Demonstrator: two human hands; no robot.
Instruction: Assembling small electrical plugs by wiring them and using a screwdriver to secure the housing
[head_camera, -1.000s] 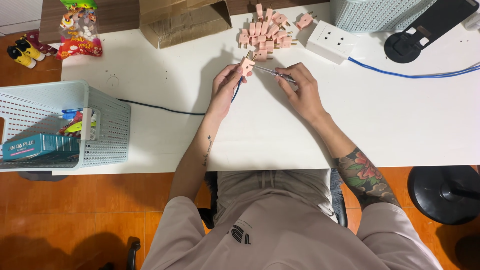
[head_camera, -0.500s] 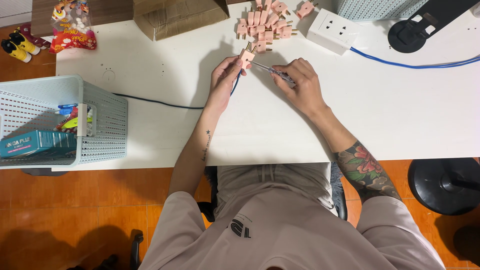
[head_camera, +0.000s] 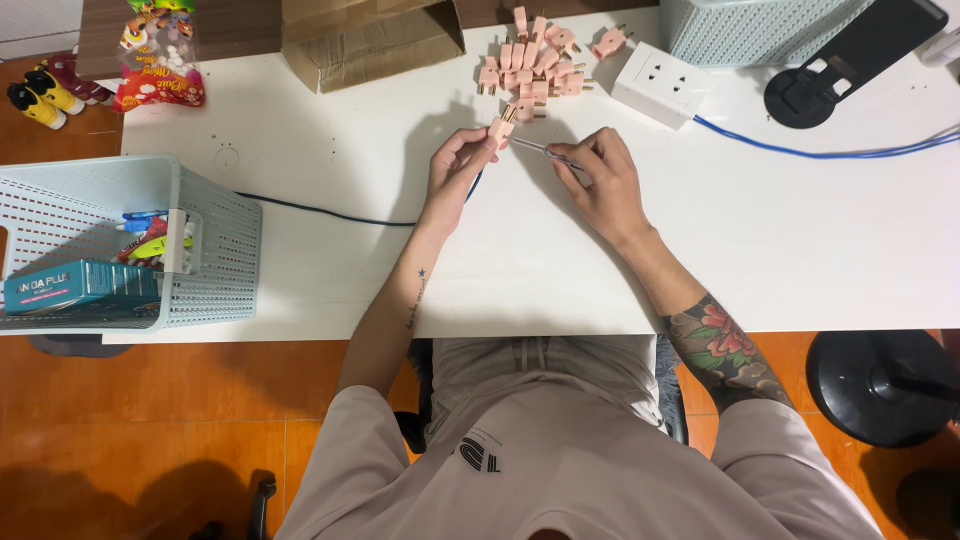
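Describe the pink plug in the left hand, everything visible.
The pink plug is a small, blocky piece, plastic by its look, with brass-coloured prongs pointing up and away toward the pile of like plugs. The left hand pinches it just above the white table. A thin screwdriver, held by the right hand, meets its side.

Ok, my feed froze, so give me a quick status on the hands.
Left hand holds a pink plug. Right hand holds a thin screwdriver, tip at the plug. Pile of pink plugs just beyond, not in the way.
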